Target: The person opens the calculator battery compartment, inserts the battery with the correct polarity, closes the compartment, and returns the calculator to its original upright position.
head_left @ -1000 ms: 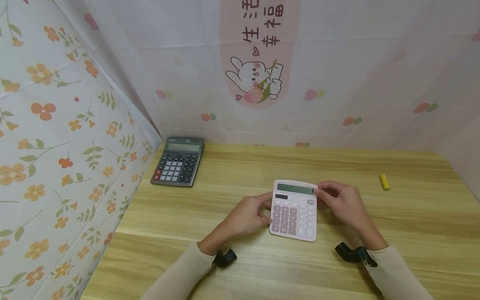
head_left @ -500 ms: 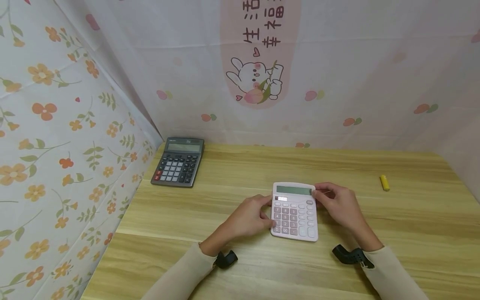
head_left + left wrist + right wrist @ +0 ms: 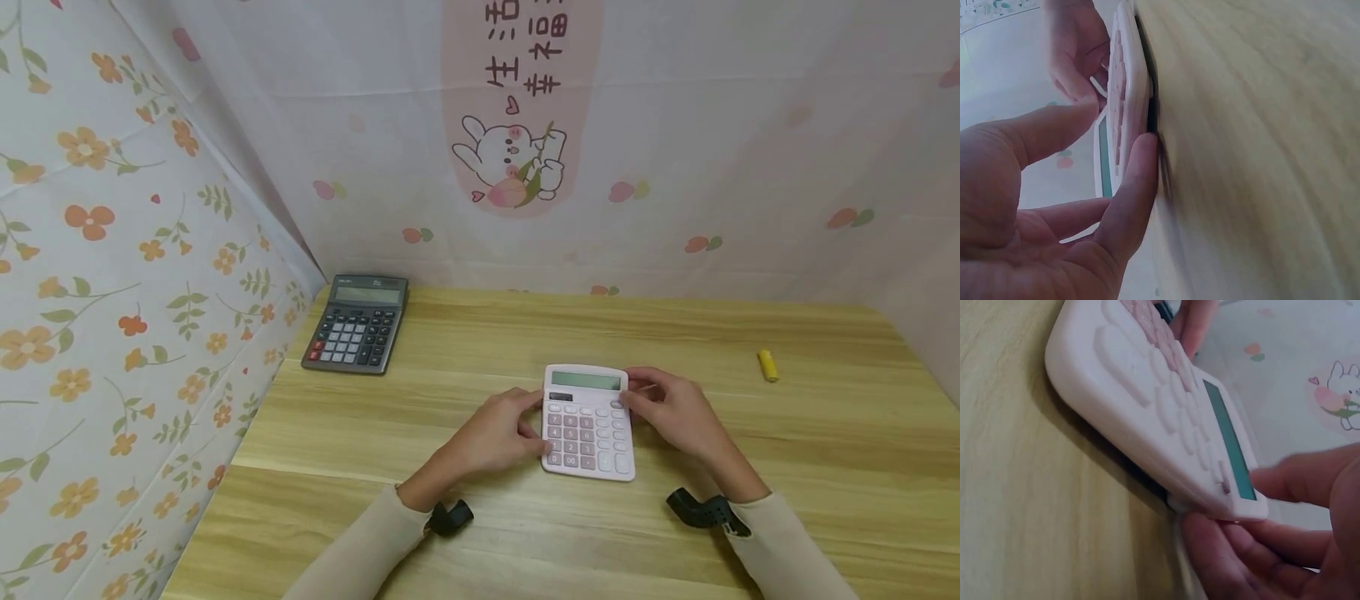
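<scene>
A pale pink calculator (image 3: 587, 422) lies face up at the middle of the table, its display toward the far side. My left hand (image 3: 489, 433) holds its left edge, thumb over the lower left keys and fingers along the side. At the upper right corner, my right hand (image 3: 671, 408) pinches the calculator, the thumb on its face just below the display and the fingers against the side. In the right wrist view, the pink calculator (image 3: 1141, 406) shows a dark gap between its underside and the wood near my fingertips.
A dark grey calculator (image 3: 354, 325) rests at the table's far left corner. To the right lies a small yellow cylinder (image 3: 768, 366), like a battery. The wooden table (image 3: 480, 333) meets a printed cloth (image 3: 675, 167) at the back and a floral cloth at the left.
The pink calculator has turned and shifted slightly. My left thumb has come onto its lower left face, and my right thumb has slid from beside the display to just below it.
</scene>
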`<action>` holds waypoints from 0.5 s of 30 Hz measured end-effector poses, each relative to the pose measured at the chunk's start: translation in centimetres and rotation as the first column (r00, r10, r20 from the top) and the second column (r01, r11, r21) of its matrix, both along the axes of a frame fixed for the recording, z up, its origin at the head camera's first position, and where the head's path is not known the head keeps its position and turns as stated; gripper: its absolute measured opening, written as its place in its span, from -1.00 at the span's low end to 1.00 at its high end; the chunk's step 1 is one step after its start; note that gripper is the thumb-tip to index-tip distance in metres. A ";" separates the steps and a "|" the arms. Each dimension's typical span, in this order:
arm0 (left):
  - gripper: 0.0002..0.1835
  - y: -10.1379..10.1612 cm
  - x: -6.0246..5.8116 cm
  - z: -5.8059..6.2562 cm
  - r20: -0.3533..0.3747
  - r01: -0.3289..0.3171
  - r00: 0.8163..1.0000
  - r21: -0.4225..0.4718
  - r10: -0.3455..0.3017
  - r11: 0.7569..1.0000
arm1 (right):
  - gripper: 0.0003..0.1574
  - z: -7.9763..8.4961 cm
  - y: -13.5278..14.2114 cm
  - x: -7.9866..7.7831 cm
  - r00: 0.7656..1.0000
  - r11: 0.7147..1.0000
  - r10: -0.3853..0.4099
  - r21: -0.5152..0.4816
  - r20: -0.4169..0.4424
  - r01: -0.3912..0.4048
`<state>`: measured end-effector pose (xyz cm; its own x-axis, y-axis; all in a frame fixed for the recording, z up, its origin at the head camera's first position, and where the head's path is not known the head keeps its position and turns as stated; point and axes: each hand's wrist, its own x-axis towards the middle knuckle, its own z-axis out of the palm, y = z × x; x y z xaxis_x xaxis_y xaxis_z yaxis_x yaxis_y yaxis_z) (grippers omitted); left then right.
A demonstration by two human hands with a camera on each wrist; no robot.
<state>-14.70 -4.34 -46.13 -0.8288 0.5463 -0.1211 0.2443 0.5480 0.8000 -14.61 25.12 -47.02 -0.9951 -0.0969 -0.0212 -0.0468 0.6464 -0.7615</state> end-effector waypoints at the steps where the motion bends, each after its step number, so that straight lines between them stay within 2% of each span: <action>1: -0.16 -0.1 0.1 0.0 0.004 0.002 1.000 -0.007 -0.002 1.000 | -0.36 0.0 0.0 0.0 1.000 1.000 0.015 0.015 0.004 -0.015; 9: -0.06 0.2 1.2 -0.2 0.010 0.015 1.000 -0.084 -0.015 0.996 | 0.06 -0.1 -0.3 1.3 0.992 0.991 0.124 0.045 -0.001 -0.124; 15: 0.00 0.4 1.9 0.3 -0.031 0.001 0.999 -0.162 -0.006 0.987 | 0.23 0.2 -0.5 2.7 0.985 0.985 0.170 0.028 -0.009 -0.169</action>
